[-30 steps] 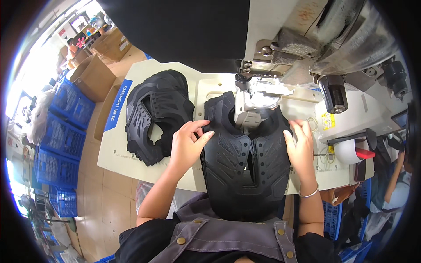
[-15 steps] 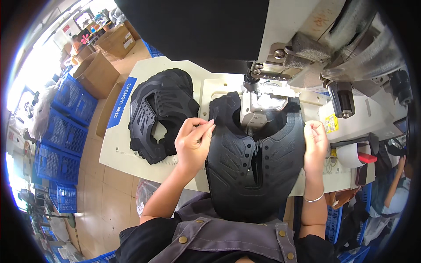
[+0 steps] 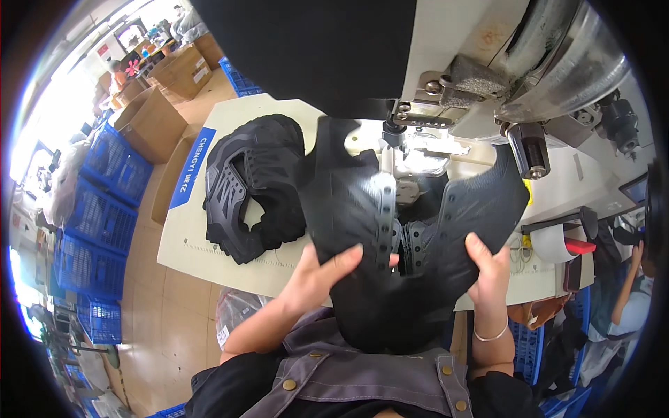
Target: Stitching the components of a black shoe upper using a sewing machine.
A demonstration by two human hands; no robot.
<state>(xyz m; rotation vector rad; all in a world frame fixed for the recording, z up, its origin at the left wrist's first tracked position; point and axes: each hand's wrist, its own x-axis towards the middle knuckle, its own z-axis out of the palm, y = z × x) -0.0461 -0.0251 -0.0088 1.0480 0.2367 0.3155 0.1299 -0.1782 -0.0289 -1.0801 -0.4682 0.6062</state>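
The left hand's (image 3: 313,279) grip was pinched on one side of a black shoe upper (image 3: 390,299), thumb on top, with a fingertip showing through the lacing gap; the right hand's (image 3: 491,268) grip held the opposite side, thumb on top, its other fingers hidden beneath. The upper was spread between them in front of the sewing machine (image 3: 442,42), its two collar wings pointing toward the machine and its toe away from it.

As a judgement, the wing nearer the machine's right could have snagged on the metal foot (image 3: 410,189) if the piece were swung sideways. A second upper (image 3: 417,240), glimpsed through the gap, might have been dragged along if the two clung together. The left wing, close to the stacked uppers (image 3: 221,195) left of the machine, could have knocked the pile askew if pulled wide.

The held piece looked matte black and flexible, with slanting raised lines, a row of eyelets along each side of the gap, and a broad, rounded toe. Glare whitened its left eyelet strip. The pale tabletop (image 3: 187,233) stretched out to the machine's left.
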